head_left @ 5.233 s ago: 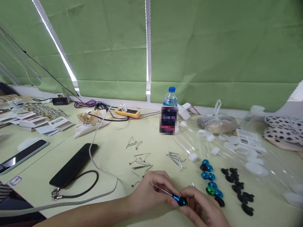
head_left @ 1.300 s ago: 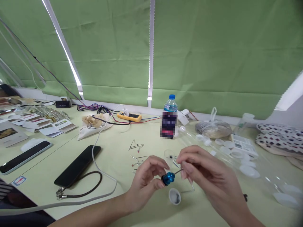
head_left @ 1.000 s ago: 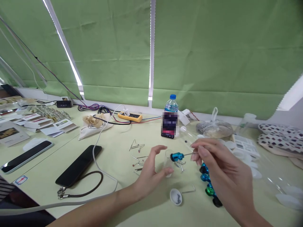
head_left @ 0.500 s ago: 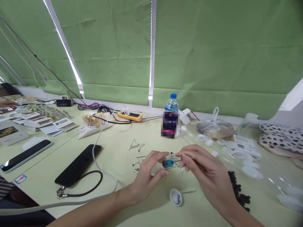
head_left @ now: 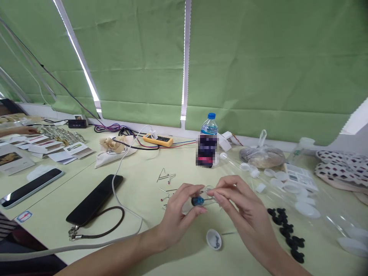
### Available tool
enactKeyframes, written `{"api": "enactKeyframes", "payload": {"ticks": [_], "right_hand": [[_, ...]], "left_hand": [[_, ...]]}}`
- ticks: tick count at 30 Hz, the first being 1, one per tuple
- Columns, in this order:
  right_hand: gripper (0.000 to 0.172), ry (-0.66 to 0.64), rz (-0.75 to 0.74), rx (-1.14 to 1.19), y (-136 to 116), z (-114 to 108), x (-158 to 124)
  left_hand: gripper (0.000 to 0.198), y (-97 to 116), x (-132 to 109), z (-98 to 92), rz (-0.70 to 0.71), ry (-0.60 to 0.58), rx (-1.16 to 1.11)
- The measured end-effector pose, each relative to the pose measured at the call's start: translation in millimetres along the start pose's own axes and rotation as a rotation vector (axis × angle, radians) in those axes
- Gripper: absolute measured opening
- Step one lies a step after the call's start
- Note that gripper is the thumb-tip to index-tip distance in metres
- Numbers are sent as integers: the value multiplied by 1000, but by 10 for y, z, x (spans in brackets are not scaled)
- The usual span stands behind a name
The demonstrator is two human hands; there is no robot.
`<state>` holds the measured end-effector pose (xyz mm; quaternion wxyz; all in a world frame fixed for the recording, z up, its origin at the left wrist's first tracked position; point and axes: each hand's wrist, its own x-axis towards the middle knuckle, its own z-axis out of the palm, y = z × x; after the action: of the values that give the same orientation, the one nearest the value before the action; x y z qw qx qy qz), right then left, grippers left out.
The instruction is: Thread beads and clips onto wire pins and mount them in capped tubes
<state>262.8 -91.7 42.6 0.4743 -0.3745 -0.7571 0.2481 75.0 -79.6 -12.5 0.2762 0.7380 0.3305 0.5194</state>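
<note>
My left hand [head_left: 176, 216] grips a small clear container [head_left: 207, 189] between thumb and fingers. Seemingly inside it lies a blue piece [head_left: 197, 201] with a thin metal rod [head_left: 208, 199] running to the right. The fingertips of my right hand [head_left: 245, 209] are pinched at the rod's far end, near the container's opening; they hide that end. Below the hands sits a round white cap [head_left: 214, 240] holding small dark bits. A thin metal rod [head_left: 228, 233] lies beside it, partly covered by my right hand.
Bent metal rods [head_left: 166, 176], some red-tipped, lie beyond my left hand. Black pieces [head_left: 287, 232] and white caps [head_left: 307, 210] are to the right. A water bottle [head_left: 209, 128] stands behind. Leftward are a black phone [head_left: 94, 199], a white cable [head_left: 135, 216] and another person's hand [head_left: 28, 130].
The blue piece has moved slightly left, deeper between my left fingers. My right fingertips have shifted left along the rod, and more black pieces show beside my right hand.
</note>
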Motion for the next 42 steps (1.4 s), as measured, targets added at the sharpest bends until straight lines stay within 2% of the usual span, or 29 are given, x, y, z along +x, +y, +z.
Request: {"api": "enactKeyframes", "payload": {"ticks": [3,7,12,17,19,22,25,29,32,36,38,42], "right_hand": [[24,-65,27,-29,3,-2,10],[33,-277,156,-31,-36,-85,61],[39,-479,191,1,-86,-244,121],[44,-473,120,36,-67,-330,152],[43,-463,101,20,-53,-348,166],[41,-516,129,-5,-40,-344,172],[41,-578,162,-32,-35,-292,155],[37,-628,125,-44,-52,-203,126],[38,-595,101,-65,-72,-194,105],[54,-337,108,10,-80,-250,85],[51,-255,178,-20,-84,-272,96],[40,-233,308,-195,-96,-302,168]], "left_hand": [[42,-11,-9,-1,20,-1,0],[43,-31,16,-21,23,8,23],[44,-43,55,-73,173,46,113],[43,-32,89,-130,155,100,135],[44,-42,92,-138,151,85,127],[45,-59,85,-127,175,31,113],[44,-58,76,-98,240,21,144],[42,-43,68,-73,340,14,163],[41,-49,78,-91,222,1,97],[34,-102,168,-156,-134,118,-171],[32,-144,241,-194,-261,207,-338],[25,-208,362,-255,-376,314,-528]]}}
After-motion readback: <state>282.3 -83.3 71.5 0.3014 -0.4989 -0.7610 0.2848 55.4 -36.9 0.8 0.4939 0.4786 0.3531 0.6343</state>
